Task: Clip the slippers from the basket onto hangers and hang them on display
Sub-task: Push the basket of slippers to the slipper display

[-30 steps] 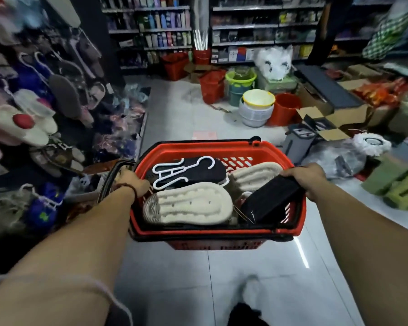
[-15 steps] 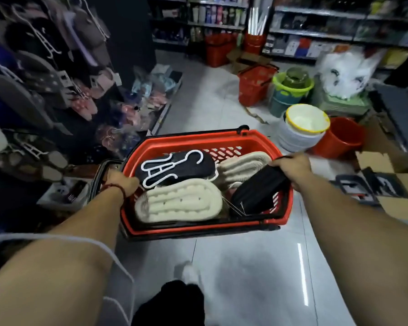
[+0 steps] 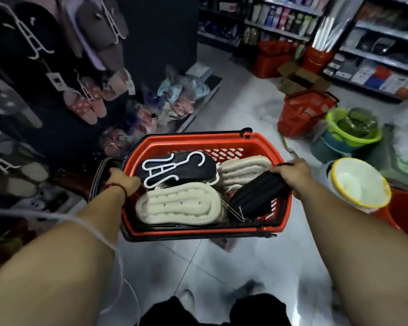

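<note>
The basket [image 3: 198, 141] is being carried above the tiled floor [image 3: 233, 267], gripped at both sides. The fingers of the left hand [image 3: 123, 182] are being curled over the left rim. Those of the right hand [image 3: 292, 175] are being wrapped round the right rim, though whether the black slipper [image 3: 257, 194] leaning there is also being pinched cannot be told. The slippers are all being held inside the basket: a cream slipper [image 3: 179, 205] sole-up at the near side, another cream one [image 3: 243, 170] behind it, and a second black one [image 3: 203, 168] under the loose white hangers [image 3: 161, 170].

The hangers are being left unsecured on top of the load, so they are likely to be shaken off if the basket is tipped or swung. The leaning black slipper is being propped close to the right rim and could be spilled over it.

Room is being narrowed on both sides. The slipper display [image 3: 87, 107] is being passed near the left arm, where hanging pairs could be knocked. On the right, a stack of basins [image 3: 358, 182], a green bucket [image 3: 353, 130] and another red basket [image 3: 302, 111] are standing on the floor. Open tile is being left ahead, between them.
</note>
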